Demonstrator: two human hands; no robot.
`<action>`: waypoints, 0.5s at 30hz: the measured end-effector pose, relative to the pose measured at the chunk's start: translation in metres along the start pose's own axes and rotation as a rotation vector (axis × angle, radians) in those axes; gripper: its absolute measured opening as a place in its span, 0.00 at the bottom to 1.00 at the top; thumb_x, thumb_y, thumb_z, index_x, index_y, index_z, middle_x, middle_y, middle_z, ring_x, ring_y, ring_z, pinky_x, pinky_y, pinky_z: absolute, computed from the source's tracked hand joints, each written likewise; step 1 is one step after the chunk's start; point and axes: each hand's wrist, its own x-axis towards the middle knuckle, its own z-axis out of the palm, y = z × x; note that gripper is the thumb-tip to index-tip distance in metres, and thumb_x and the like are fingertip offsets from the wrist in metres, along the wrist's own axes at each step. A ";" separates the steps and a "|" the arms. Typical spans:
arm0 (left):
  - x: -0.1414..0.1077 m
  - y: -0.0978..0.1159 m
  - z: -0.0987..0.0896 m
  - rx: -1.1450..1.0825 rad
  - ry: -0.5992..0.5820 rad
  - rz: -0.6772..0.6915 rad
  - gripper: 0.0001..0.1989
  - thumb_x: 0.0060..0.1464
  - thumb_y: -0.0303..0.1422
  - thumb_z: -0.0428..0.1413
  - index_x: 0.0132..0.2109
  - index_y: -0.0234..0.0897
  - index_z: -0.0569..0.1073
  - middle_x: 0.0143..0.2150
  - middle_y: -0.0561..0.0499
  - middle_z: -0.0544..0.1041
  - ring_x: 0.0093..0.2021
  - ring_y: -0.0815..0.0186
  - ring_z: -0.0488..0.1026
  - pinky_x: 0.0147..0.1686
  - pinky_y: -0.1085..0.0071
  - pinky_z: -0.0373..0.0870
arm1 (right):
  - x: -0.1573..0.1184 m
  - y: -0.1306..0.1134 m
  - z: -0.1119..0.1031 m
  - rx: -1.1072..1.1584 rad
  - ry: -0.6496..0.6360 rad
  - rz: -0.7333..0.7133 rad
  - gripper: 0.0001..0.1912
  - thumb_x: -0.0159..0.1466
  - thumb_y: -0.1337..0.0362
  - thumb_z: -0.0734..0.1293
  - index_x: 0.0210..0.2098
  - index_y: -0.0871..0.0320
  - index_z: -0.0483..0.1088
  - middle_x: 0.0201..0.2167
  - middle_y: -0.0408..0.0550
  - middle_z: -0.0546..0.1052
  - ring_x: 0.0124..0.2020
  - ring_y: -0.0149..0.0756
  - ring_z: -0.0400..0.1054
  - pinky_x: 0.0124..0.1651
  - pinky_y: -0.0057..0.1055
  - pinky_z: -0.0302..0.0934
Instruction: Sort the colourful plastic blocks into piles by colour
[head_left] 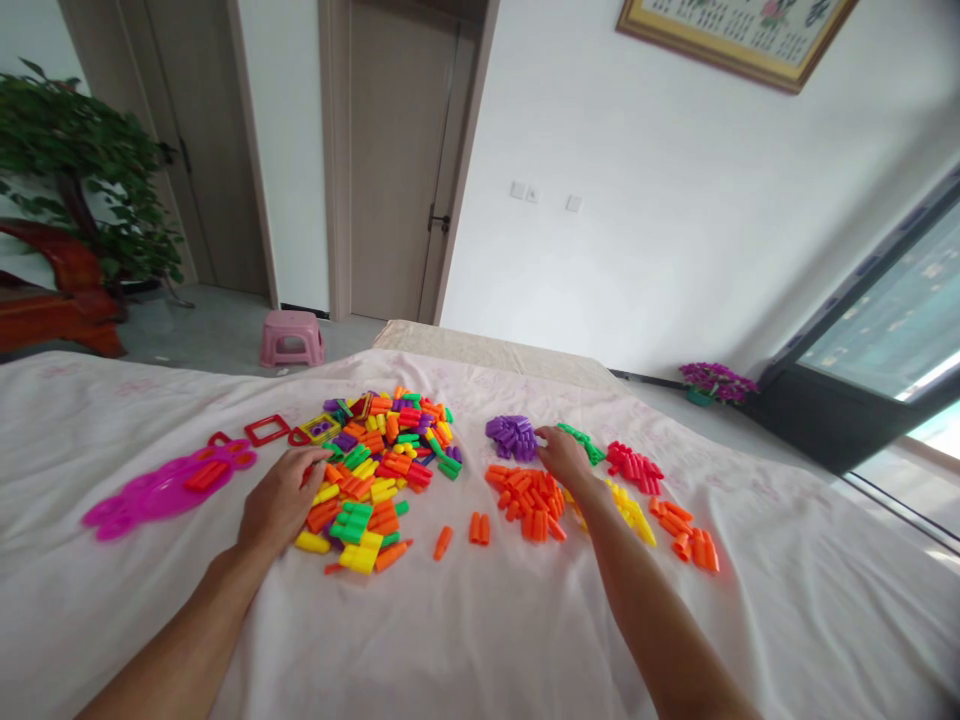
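My left hand rests at the left edge of a large mixed pile of plastic pieces, its fingers curled by green and yellow ones; whether they hold a piece is hidden. My right hand reaches to the right side of a small purple pile, fingertips together at its edge; what they hold, if anything, is too small to tell. Near that hand lie an orange pile, green pieces and yellow pieces, the last partly behind my right forearm. Red pieces lie farther right.
A magenta plastic board lies at the left beside red frames. More orange pieces are at the right. A pink stool stands beyond the cloth-covered surface.
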 end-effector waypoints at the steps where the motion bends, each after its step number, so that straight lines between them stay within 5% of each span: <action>1: 0.001 0.001 -0.001 0.019 0.026 0.005 0.20 0.65 0.40 0.42 0.53 0.42 0.75 0.57 0.50 0.76 0.56 0.62 0.73 0.52 0.68 0.68 | -0.003 -0.010 -0.002 0.003 0.012 -0.021 0.20 0.64 0.69 0.63 0.54 0.57 0.74 0.52 0.54 0.77 0.51 0.43 0.72 0.51 0.32 0.61; 8: 0.010 0.003 -0.008 0.171 0.159 -0.048 0.23 0.66 0.39 0.41 0.56 0.36 0.74 0.55 0.43 0.78 0.54 0.55 0.73 0.55 0.60 0.64 | -0.035 -0.107 0.010 0.141 -0.050 -0.357 0.14 0.68 0.65 0.63 0.51 0.55 0.75 0.47 0.49 0.78 0.46 0.37 0.73 0.46 0.28 0.61; 15: 0.018 -0.023 -0.012 0.194 0.074 -0.179 0.27 0.67 0.42 0.39 0.62 0.33 0.70 0.61 0.38 0.74 0.59 0.50 0.70 0.57 0.54 0.62 | -0.045 -0.163 0.034 -0.060 -0.176 -0.413 0.14 0.67 0.64 0.64 0.52 0.54 0.72 0.49 0.53 0.75 0.50 0.42 0.70 0.46 0.33 0.62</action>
